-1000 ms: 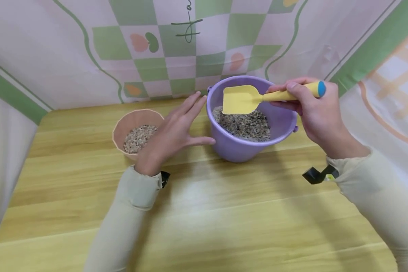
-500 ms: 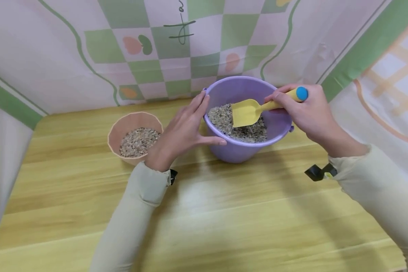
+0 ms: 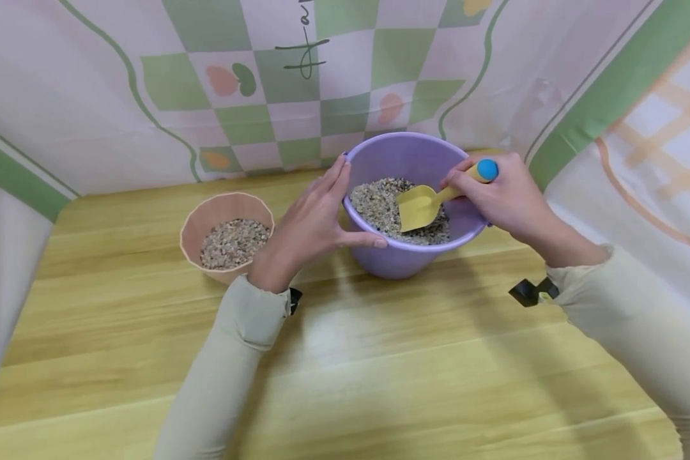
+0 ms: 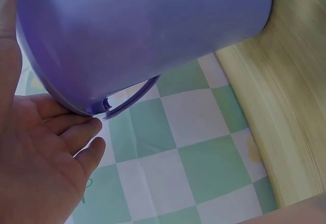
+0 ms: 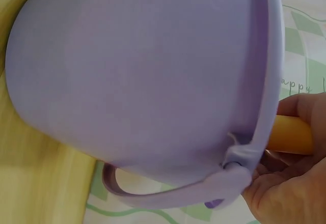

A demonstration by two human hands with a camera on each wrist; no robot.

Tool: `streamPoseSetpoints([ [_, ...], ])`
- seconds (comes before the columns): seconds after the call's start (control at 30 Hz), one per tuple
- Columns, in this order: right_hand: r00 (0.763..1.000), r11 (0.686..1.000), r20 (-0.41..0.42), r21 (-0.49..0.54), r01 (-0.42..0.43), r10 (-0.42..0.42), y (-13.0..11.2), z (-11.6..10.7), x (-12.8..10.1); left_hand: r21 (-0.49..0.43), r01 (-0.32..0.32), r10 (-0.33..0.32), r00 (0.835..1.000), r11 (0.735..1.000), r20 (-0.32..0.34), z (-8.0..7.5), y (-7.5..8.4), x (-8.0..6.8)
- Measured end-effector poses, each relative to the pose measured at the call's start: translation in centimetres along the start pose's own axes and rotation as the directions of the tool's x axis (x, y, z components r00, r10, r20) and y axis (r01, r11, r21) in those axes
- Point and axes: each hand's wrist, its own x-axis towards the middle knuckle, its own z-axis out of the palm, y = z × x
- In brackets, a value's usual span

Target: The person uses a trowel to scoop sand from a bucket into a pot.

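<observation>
Gravel under scoop in right-hand fingers' grasp, head view only; left hand fingers straight against bucket, wrist views bucket wall only.

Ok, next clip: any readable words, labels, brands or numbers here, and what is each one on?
"happy": faint small lettering on the patterned backdrop cloth, right wrist view; the first letters are hard to make out.
Dark handwritten stroke at the top of the backdrop cloth, head view: cut off by the frame edge, not readable.
Purple bucket, yellow scoop, pink bowl: no text visible.
</observation>
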Motion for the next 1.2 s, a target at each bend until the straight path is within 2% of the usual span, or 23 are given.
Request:
streamPoseSetpoints([
  [0.13, 1.000, 1.000, 0.000, 0.017, -0.006, 0.006, -0.3, 0.3, 0.1, -0.016, -0.007, 0.007, 1.000, 1.000, -0.007, 0.0, 0.1, -0.2],
  [0.23, 0.999, 0.996, -0.014, 0.081, -0.029, 0.030, -0.6, 0.6, 0.3, -0.027, -0.012, 0.011, 1.000, 1.000, -0.013, -0.1, 0.1, -0.3],
  [0.33, 0.996, 0.969, 0.004, 0.230, -0.091, 0.092, -1.0, 1.1, 0.5, -0.039, -0.019, 0.018, 1.000, 0.999, -0.025, -0.1, 0.2, -0.3],
  [0.47, 0.988, 0.913, 0.034, 0.377, -0.153, 0.151, -1.5, 2.0, 0.6, -0.046, -0.025, 0.024, 0.999, 0.999, -0.032, -0.1, 0.2, -0.4],
  [0.63, 0.986, 0.888, 0.026, 0.430, -0.161, 0.166, -1.6, 2.4, 0.6, -0.046, -0.024, 0.023, 0.999, 0.999, -0.029, -0.2, 0.2, -0.5],
  [0.77, 0.984, 0.881, 0.029, 0.441, -0.171, 0.176, -1.7, 2.6, 0.7, -0.045, -0.016, 0.015, 1.000, 0.999, -0.025, -0.4, 0.3, -0.5],
  [0.83, 0.980, 0.854, 0.051, 0.483, -0.192, 0.192, -2.0, 2.7, 0.7, -0.047, -0.012, 0.011, 1.000, 0.999, -0.021, -0.4, 0.3, -0.5],
  [1.03, 0.961, 0.743, 0.128, 0.613, -0.270, 0.244, -2.6, 3.4, 0.8, -0.059, -0.005, 0.005, 1.000, 0.998, -0.009, -0.3, 0.3, -0.5],
  [1.2, 0.954, 0.690, 0.147, 0.662, -0.292, 0.263, -2.4, 3.1, 0.7, -0.066, 0.002, -0.002, 1.000, 0.998, -0.006, -0.2, 0.5, -0.5],
])
